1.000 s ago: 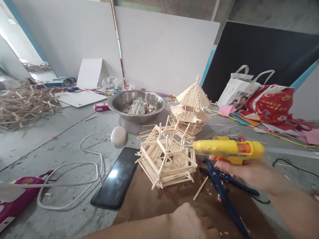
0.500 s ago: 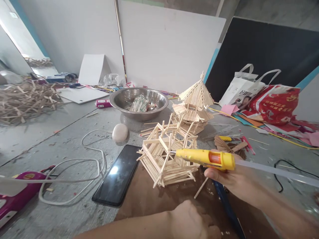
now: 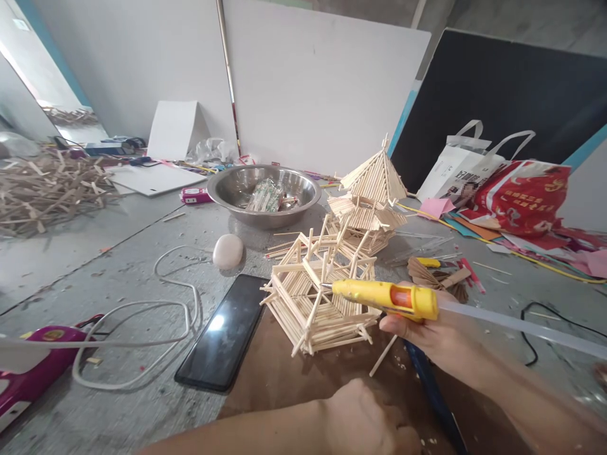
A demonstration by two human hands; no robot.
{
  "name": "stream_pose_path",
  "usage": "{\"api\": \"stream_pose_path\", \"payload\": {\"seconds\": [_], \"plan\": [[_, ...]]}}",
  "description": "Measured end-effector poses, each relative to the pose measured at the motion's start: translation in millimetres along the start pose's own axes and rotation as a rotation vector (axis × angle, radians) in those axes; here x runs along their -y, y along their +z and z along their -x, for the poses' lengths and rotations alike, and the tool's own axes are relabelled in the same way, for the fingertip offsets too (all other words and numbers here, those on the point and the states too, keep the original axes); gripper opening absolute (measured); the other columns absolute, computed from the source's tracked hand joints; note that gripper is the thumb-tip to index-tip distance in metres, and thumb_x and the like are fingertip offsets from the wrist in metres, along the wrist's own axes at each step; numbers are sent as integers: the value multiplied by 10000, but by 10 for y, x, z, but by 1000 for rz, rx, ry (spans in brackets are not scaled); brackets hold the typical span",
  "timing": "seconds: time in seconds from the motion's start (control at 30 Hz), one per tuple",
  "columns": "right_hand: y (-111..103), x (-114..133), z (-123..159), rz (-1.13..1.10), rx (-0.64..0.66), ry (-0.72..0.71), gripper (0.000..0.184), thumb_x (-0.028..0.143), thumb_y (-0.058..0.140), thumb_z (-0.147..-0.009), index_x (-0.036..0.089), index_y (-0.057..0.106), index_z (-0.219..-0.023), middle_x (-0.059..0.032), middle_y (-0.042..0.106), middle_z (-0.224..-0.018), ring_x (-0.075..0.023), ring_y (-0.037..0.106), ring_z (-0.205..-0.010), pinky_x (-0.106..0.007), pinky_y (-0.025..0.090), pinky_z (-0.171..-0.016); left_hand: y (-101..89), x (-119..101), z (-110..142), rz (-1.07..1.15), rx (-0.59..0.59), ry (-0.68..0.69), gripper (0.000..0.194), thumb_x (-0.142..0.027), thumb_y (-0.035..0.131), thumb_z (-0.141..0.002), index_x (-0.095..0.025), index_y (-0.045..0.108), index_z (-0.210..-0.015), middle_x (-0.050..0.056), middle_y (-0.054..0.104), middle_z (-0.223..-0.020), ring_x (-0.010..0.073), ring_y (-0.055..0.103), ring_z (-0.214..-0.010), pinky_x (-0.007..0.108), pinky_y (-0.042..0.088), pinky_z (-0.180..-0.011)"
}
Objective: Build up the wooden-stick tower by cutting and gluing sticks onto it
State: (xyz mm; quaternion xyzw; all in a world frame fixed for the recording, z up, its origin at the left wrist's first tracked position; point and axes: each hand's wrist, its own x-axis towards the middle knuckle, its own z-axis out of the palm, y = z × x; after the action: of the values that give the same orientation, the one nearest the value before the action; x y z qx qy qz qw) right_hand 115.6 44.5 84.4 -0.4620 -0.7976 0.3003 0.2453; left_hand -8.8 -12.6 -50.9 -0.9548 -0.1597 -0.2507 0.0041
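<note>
My right hand [image 3: 427,335] is wrapped round a yellow glue gun [image 3: 374,296], with a long clear glue stick [image 3: 512,325] trailing out of its back end. The nozzle points left and touches or nearly touches the joints of a many-sided frame [image 3: 308,328] built of thin wooden sticks. My left hand [image 3: 363,417] rests low in front of that frame, fingers curled; whatever they hold, if anything, is hidden. Between the hands and the frame lies a loose stick [image 3: 383,357]. Behind the frame stands a tiered stick pagoda [image 3: 374,180] with a pointed roof.
A brown board [image 3: 270,379] lies beneath the frame. Left of it are a black phone [image 3: 222,335], a white stone [image 3: 228,251], a looped cable [image 3: 137,303] and a magenta tool [image 3: 42,366]. Further back are a steel basin [image 3: 265,218] and bags [image 3: 521,196]. A dark blue tool [image 3: 431,392] lies right.
The glue gun and my right hand have shifted slightly left and up, bringing the nozzle further over the frame. My left hand stays in place.
</note>
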Motion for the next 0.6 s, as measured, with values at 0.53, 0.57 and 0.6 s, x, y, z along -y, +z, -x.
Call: {"api": "stream_pose_path", "payload": {"seconds": [0.53, 0.57, 0.6], "plan": [[-22, -5, 43, 62, -8, -21, 252, 434, 516, -762, 201, 604, -729, -16, 633, -704, -190, 591, -690, -275, 469, -612, -19, -2, -23, 9, -22, -1, 216, -243, 464, -806, -168, 471, -603, -26, 520, -533, 98, 488, -516, 246, 316, -459], [-19, -8, 45, 75, -29, -36, 255, 438, 517, -760, 202, 609, -732, -11, 631, -687, -185, 590, -671, -271, 470, -599, -23, -3, -27, 13, -16, -6, 213, -240, 467, -803, -168, 473, -602, -24, 526, -539, 99, 492, -521, 245, 320, -461], [-16, -13, 46, 87, -54, -49, 258, 442, 519, -756, 203, 614, -734, -7, 630, -672, -181, 590, -652, -266, 470, -584, -26, -4, -29, 15, -8, -11, 211, -241, 469, -801, -168, 476, -604, -21, 531, -544, 100, 496, -527, 245, 324, -466]]}}
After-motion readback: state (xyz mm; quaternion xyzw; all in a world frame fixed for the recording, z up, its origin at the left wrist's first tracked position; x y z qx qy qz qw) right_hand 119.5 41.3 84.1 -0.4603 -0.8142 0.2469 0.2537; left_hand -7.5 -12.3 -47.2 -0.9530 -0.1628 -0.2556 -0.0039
